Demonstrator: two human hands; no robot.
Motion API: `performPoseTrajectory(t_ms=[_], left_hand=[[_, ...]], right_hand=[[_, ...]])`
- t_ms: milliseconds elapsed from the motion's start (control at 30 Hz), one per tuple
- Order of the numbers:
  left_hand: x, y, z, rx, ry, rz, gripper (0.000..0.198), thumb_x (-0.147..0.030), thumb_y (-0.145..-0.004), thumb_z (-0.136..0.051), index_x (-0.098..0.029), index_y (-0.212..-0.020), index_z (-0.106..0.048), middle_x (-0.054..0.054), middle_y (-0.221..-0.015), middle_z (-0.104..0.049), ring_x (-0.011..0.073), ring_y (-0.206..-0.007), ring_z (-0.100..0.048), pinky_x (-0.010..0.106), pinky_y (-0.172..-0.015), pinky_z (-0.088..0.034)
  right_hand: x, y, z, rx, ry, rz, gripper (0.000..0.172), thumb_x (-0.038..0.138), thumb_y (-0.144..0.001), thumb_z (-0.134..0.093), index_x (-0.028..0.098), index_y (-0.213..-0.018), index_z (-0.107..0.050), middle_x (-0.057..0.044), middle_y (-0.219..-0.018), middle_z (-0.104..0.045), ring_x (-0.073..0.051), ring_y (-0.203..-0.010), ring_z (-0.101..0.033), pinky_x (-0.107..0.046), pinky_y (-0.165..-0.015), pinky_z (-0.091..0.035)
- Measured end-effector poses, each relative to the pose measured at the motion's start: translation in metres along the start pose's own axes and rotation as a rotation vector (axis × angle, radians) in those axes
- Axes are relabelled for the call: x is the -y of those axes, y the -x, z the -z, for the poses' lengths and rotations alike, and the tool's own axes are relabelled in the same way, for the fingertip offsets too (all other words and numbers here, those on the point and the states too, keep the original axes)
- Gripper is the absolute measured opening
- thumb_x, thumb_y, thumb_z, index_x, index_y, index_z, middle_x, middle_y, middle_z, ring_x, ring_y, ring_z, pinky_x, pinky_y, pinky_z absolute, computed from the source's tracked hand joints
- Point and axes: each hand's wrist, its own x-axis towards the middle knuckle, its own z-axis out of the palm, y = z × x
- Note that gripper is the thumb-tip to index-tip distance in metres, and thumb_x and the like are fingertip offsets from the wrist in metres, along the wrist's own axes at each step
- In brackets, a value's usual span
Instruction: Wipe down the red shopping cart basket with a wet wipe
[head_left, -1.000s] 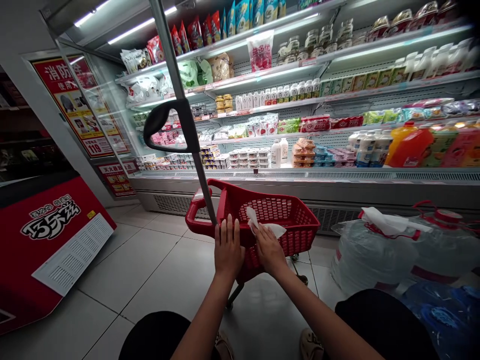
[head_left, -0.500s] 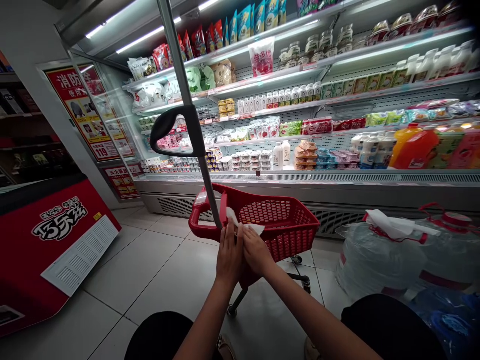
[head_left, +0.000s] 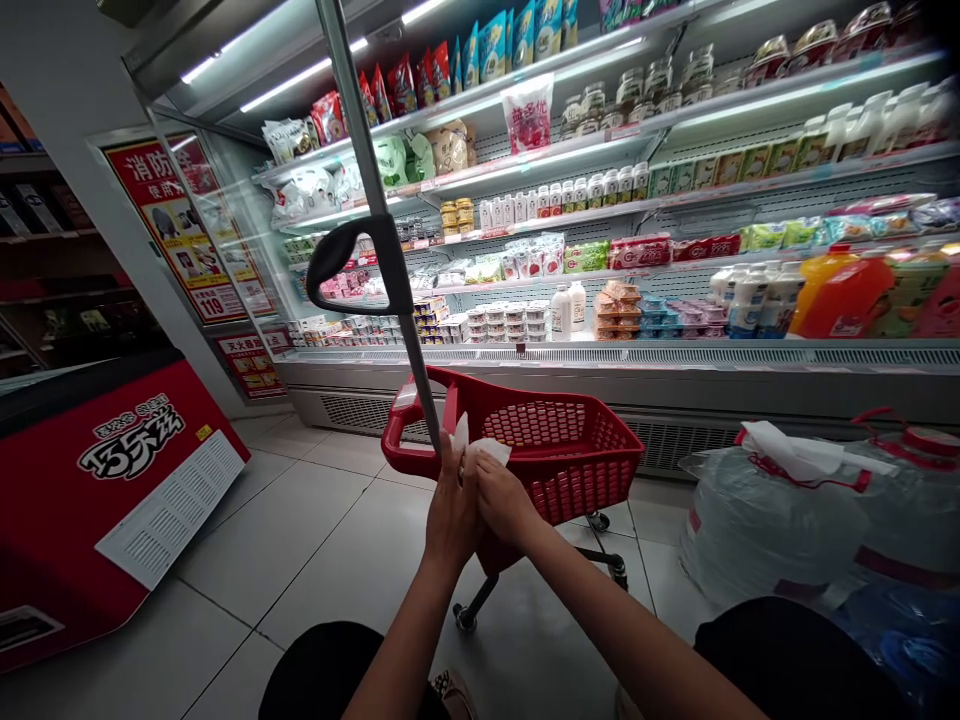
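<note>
A chilled display case (head_left: pixel 750 385) fills the upper frame, cut off at right. At centre stands a red cart (head_left: pixel 570 472), its pole (head_left: pixel 352 110) leaving the top edge. Just below, the left hand (head_left: pixel 452 512) extends its fingers, grip unclear; the right hand (head_left: pixel 507 500) clamps a partly hidden white tissue (head_left: pixel 492 449).

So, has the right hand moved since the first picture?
Yes, leftward: judged against the metal pole, the right hand has come closer with the white tissue, and now meets the left hand.

White tissue (head_left: pixel 493 446), red latticed basket (head_left: pixel 583 482)
</note>
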Motion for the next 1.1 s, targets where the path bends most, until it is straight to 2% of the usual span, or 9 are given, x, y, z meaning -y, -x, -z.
performPoseTrajectory(t_ms=[100,200,333,433,567,700,767,867,1100], left_hand=[[0.002,0.001,0.0,0.002,-0.038,-0.015,0.085,-0.004,-0.096,-0.047,-0.022,-0.167,-0.004,0.016,-0.172,0.02,0.0348,-0.157,-0.028,0.05,-0.111,-0.053],[0.004,0.0,0.003,0.057,-0.104,-0.045,0.09,-0.003,-0.091,-0.049,-0.021,-0.167,-0.005,0.013,-0.175,0.007,0.0338,-0.16,-0.021,0.053,-0.12,-0.043],[0.003,0.0,0.004,0.202,-0.227,-0.056,0.087,-0.007,-0.086,-0.055,-0.024,-0.166,-0.025,0.004,-0.174,-0.022,0.0339,-0.159,-0.023,0.056,-0.129,-0.027],[0.0,0.002,-0.002,0.222,-0.271,-0.035,0.078,-0.016,-0.085,-0.06,-0.022,-0.16,-0.04,0.006,-0.168,-0.037,0.036,-0.155,-0.03,0.057,-0.13,-0.022],[-0.004,0.002,-0.012,0.191,-0.26,0.001,0.072,-0.016,-0.081,-0.063,-0.021,-0.153,-0.053,0.008,-0.16,-0.05,0.0384,-0.152,-0.035,0.059,-0.13,-0.02],[0.001,0.002,-0.015,0.155,-0.232,0.0,0.07,-0.019,-0.084,-0.062,-0.021,-0.154,-0.051,0.009,-0.155,-0.054,0.0377,-0.151,-0.036,0.06,-0.13,-0.02],[0.008,0.002,-0.013,0.162,-0.232,-0.02,0.071,-0.018,-0.084,-0.061,-0.021,-0.154,-0.05,0.009,-0.154,-0.055,0.0371,-0.151,-0.036,0.06,-0.13,-0.02],[0.018,0.003,-0.008,0.192,-0.246,-0.039,0.072,-0.013,-0.081,-0.06,-0.022,-0.152,-0.052,0.007,-0.153,-0.056,0.0364,-0.151,-0.037,0.059,-0.13,-0.019],[0.025,0.001,-0.001,0.19,-0.246,-0.03,0.066,-0.012,-0.084,-0.059,-0.021,-0.149,-0.056,0.008,-0.148,-0.059,0.0351,-0.147,-0.041,0.058,-0.131,-0.02]], right_hand=[[0.004,-0.001,-0.006,-0.011,0.01,0.002,0.058,0.014,-0.101,-0.042,0.023,-0.158,-0.045,-0.008,-0.151,-0.059,-0.021,-0.144,-0.05,-0.046,-0.125,-0.037],[-0.013,0.021,0.0,-0.01,0.089,-0.05,0.063,0.009,-0.097,-0.041,0.023,-0.158,-0.045,-0.006,-0.157,-0.054,-0.021,-0.147,-0.046,-0.049,-0.126,-0.034],[-0.053,0.063,0.021,-0.034,0.239,-0.133,0.067,0.006,-0.094,-0.039,0.024,-0.158,-0.044,-0.005,-0.156,-0.054,-0.022,-0.148,-0.045,-0.05,-0.125,-0.035],[-0.071,0.08,0.034,-0.074,0.316,-0.199,0.063,0.009,-0.096,-0.039,0.023,-0.157,-0.047,-0.007,-0.152,-0.058,-0.024,-0.144,-0.05,-0.053,-0.124,-0.036],[-0.057,0.065,0.027,-0.079,0.307,-0.264,0.057,0.01,-0.096,-0.04,0.019,-0.151,-0.055,-0.011,-0.145,-0.064,-0.026,-0.14,-0.055,-0.054,-0.123,-0.039],[-0.029,0.037,0.006,-0.033,0.201,-0.16,0.065,0.007,-0.093,-0.041,0.018,-0.157,-0.046,-0.01,-0.155,-0.055,-0.023,-0.147,-0.047,-0.051,-0.124,-0.038],[-0.027,0.035,0.004,-0.022,0.187,-0.134,0.067,0.007,-0.093,-0.041,0.02,-0.159,-0.043,-0.009,-0.156,-0.053,-0.023,-0.147,-0.046,-0.051,-0.124,-0.037],[-0.045,0.05,0.014,-0.004,0.231,-0.133,0.066,0.007,-0.093,-0.042,0.022,-0.158,-0.045,-0.008,-0.155,-0.055,-0.023,-0.145,-0.048,-0.051,-0.124,-0.037],[-0.114,0.111,0.062,-0.042,0.422,-0.256,0.06,0.011,-0.096,-0.041,0.022,-0.155,-0.05,-0.007,-0.153,-0.057,-0.023,-0.142,-0.052,-0.049,-0.122,-0.04]])
